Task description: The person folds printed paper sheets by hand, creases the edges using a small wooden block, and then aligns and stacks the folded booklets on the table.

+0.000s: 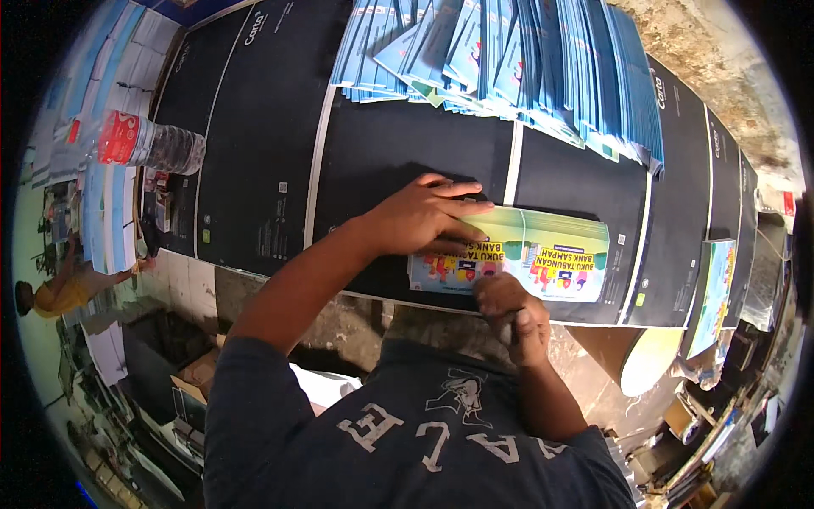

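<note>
Printed booklets (568, 254) with green covers and cartoon figures lie on the black table at its near edge, two covers side by side. My left hand (428, 216) rests on the left part of them, fingers spread and pressing down. Against their lower edge my right hand (519, 321) is closed, its knuckles toward the covers. Something dark shows by its fingers, but I cannot make out what it is. Beyond the hands, a long row of thin blue booklets (509, 68) leans in overlapping layers.
The tabletop (254, 153) is covered in black boards with white seams. A water bottle with a red label (148, 142) lies at the left, beside stacked paper (110, 212). More green booklets (710, 297) sit at the right edge. A cardboard tube (649, 360) stands below it. Another person (64, 293) is far left.
</note>
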Tool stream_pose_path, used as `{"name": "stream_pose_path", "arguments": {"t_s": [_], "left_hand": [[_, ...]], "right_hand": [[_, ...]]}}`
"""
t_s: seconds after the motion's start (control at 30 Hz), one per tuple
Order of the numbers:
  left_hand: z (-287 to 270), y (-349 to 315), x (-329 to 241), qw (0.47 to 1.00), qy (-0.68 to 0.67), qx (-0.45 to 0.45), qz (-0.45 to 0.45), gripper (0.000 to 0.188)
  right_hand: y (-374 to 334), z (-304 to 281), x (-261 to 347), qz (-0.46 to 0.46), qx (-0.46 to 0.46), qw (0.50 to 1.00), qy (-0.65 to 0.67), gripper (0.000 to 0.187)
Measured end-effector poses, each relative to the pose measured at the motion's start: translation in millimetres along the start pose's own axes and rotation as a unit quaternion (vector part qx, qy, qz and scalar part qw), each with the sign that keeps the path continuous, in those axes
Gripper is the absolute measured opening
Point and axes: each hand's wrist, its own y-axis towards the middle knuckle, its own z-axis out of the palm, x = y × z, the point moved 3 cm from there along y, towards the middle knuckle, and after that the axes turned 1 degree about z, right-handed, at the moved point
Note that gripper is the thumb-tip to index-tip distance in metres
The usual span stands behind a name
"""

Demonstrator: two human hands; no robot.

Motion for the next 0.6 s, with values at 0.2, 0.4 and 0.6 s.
{"name": "stream_pose_path", "arguments": {"t_s": [0.2,0.4,0.6], "left_hand": [[2,9,-2,1.000,0.005,0.010,0.009,0.036],[7,-9,12,0.999,0.020,0.033,-0.011,0.036],[-10,13,-29,0.992,0.077,0.035,-0.091,0.030]], "right_hand": [[16,50,-24,-0.138,0.176,0.970,-0.094,0.037],[37,66,5,-0.115,0.191,0.973,-0.064,0.034],[25,-2,-16,-0.093,0.054,0.992,-0.062,0.055]]}}
